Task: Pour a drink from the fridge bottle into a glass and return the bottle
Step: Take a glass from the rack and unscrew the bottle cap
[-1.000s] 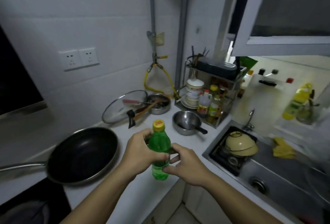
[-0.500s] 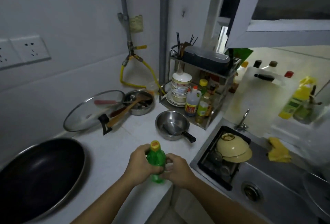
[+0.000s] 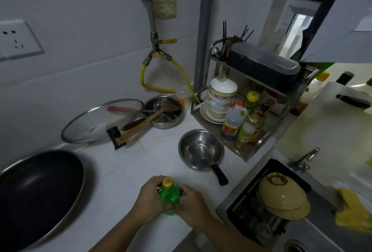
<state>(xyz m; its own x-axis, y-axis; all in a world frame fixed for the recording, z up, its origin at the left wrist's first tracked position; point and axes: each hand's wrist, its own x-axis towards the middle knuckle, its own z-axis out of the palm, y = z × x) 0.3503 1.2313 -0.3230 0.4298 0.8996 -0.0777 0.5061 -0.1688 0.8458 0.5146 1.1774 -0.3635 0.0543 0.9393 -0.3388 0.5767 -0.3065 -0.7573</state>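
The green bottle (image 3: 168, 193), yellow cap on, stands upright near the counter's (image 3: 128, 171) front edge, with the left hand (image 3: 150, 201) and right hand (image 3: 192, 204) both wrapped around its body, probably steadying it before uncapping.

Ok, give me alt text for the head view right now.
Both hands, left hand and right hand, grip a capped green bottle upright at the front edge of a white counter. Behind sit a steel saucepan and a black frying pan, with a sink to the right.
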